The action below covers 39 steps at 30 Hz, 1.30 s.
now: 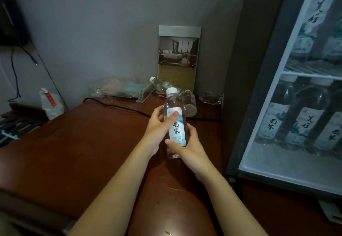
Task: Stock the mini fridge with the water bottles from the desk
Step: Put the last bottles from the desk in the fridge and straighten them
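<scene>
A dark reddish table (83, 143) fills the corner below a grey wall, with the mini fridge (259, 97) at its right edge. Both grips curl round one upright water bottle (173, 104) held above the table, the left grip (159, 124) high on the label and the right grip (187, 147) near the base. Open tabletop stretches leftward. Two lying bottles (189, 102) are partly hidden behind it, near a framed picture (178, 58). The fridge's contents blur behind glass.
</scene>
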### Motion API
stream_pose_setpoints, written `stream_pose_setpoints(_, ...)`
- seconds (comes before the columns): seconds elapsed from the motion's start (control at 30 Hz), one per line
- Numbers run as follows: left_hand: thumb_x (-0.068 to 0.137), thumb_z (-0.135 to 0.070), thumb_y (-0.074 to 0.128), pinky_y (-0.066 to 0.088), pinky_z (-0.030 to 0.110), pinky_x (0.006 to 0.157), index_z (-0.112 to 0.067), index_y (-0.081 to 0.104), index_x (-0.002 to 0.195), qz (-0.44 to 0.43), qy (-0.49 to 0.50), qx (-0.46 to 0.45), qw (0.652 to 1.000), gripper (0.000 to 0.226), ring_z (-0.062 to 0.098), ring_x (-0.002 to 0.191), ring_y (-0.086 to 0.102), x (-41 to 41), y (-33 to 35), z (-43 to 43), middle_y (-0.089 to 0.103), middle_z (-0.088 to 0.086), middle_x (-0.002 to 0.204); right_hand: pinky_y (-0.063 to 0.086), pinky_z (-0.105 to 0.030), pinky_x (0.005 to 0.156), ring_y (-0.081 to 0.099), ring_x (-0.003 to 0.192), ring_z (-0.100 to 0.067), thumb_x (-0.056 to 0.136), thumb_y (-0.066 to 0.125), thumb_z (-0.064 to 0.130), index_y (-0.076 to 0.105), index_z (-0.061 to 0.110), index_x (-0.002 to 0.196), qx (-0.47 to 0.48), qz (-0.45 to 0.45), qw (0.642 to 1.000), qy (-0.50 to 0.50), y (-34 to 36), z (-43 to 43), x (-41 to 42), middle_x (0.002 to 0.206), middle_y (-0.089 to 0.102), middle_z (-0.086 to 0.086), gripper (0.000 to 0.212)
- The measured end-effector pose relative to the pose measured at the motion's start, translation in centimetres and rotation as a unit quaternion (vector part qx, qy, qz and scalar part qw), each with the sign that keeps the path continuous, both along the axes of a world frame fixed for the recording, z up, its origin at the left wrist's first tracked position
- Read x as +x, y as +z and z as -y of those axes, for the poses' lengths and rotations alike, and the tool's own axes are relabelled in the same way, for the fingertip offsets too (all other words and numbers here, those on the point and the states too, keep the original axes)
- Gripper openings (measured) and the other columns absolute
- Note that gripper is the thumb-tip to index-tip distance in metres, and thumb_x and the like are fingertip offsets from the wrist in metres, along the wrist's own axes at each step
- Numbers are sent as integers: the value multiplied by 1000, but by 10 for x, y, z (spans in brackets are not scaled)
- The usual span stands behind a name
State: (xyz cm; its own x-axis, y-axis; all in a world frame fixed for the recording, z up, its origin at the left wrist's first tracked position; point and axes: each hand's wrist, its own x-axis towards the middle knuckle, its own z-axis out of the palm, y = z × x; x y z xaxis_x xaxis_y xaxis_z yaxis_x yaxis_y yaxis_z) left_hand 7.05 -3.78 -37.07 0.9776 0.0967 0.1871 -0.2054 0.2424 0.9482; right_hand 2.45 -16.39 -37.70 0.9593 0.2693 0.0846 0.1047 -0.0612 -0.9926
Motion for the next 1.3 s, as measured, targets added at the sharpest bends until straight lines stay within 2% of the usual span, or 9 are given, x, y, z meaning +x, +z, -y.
stream_pose_setpoints(0.13, 69, -25, 80, 54, 23, 73, -31, 56, 114, 55, -24, 83, 995, 51, 12, 98, 66, -5, 6, -2, 68, -3, 107, 54, -17, 67, 62, 97, -5, 76, 74, 10, 26, 30, 135, 14, 13, 1000, 18, -4, 8, 6, 110, 56, 14, 79)
stream_pose_setpoints(0.27, 61, -27, 83, 54, 26, 79, -34, 57, 114, 118, -78, 171, 975, 60, 15, 103, 65, -17, 14, -1, 69, -5, 109, 52, -13, 60, 60, 92, -3, 72, 74, 2, 33, 22, 124, 8, 54, 998, 13, -2, 13, 5, 109, 54, 9, 70)
stream_pose_setpoints(0.43, 62, -23, 82, 54, 27, 79, -35, 63, 105, 90, -64, 152, 982, 49, 16, 102, 66, -31, 9, -6, 70, -2, 108, 55, -31, 85, 63, 100, -12, 73, 76, 9, 48, 19, 122, -17, 55, 998, 13, 0, 15, 5, 110, 63, 3, 58)
stream_pose_setpoints(0.53, 66, -10, 81, 53, 19, 75, -26, 62, 106, 49, -55, 182, 981, 48, 12, 99, 67, -41, 4, -7, 72, -5, 104, 54, -35, 88, 64, 101, -15, 73, 75, 6, 51, 19, 119, -41, 53, 998, 18, 4, 19, 4, 113, 64, -1, 53)
stream_pose_setpoints(0.73, 65, -9, 82, 53, 39, 88, -15, 62, 109, 43, -68, 271, 959, 49, 18, 100, 67, -80, 23, -1, 71, 3, 106, 52, -23, 82, 61, 99, -9, 70, 79, 25, 49, 21, 120, -156, 147, 977, 14, 17, 37, -28, 110, 63, 5, 58)
stream_pose_setpoints(0.87, 65, -13, 83, 55, 31, 84, -19, 63, 108, 71, -96, 282, 952, 48, 17, 101, 67, -121, 41, 19, 72, 0, 105, 46, -6, 70, 60, 89, 6, 69, 78, 33, 47, 36, 112, -168, 201, 965, -3, 28, 64, -71, 97, 61, 19, 54)
stream_pose_setpoints(1.03, 65, -19, 83, 52, 17, 75, -38, 67, 100, 126, -114, 276, 946, 43, 11, 98, 68, -166, 64, 63, 72, -7, 104, 48, -7, 71, 62, 90, 7, 69, 79, 30, 51, 42, 108, -135, 232, 963, -26, 49, 112, -124, 98, 67, 19, 49)
stream_pose_setpoints(1.2, 68, -13, 81, 55, 33, 85, -26, 65, 112, 151, -129, 247, 949, 49, 16, 100, 67, -175, 84, 117, 71, 0, 106, 45, -6, 71, 59, 90, 8, 72, 78, 28, 57, 32, 112, -145, 261, 952, -68, 79, 163, -150, 101, 65, 18, 45)
stream_pose_setpoints(1.3, 67, -21, 80, 54, 39, 88, -19, 64, 115, 169, -133, 232, 949, 51, 16, 100, 67, -173, 103, 153, 71, 1, 106, 41, -3, 72, 57, 90, 11, 72, 78, 26, 55, 38, 108, -140, 279, 943, -119, 97, 190, -157, 103, 64, 16, 44)
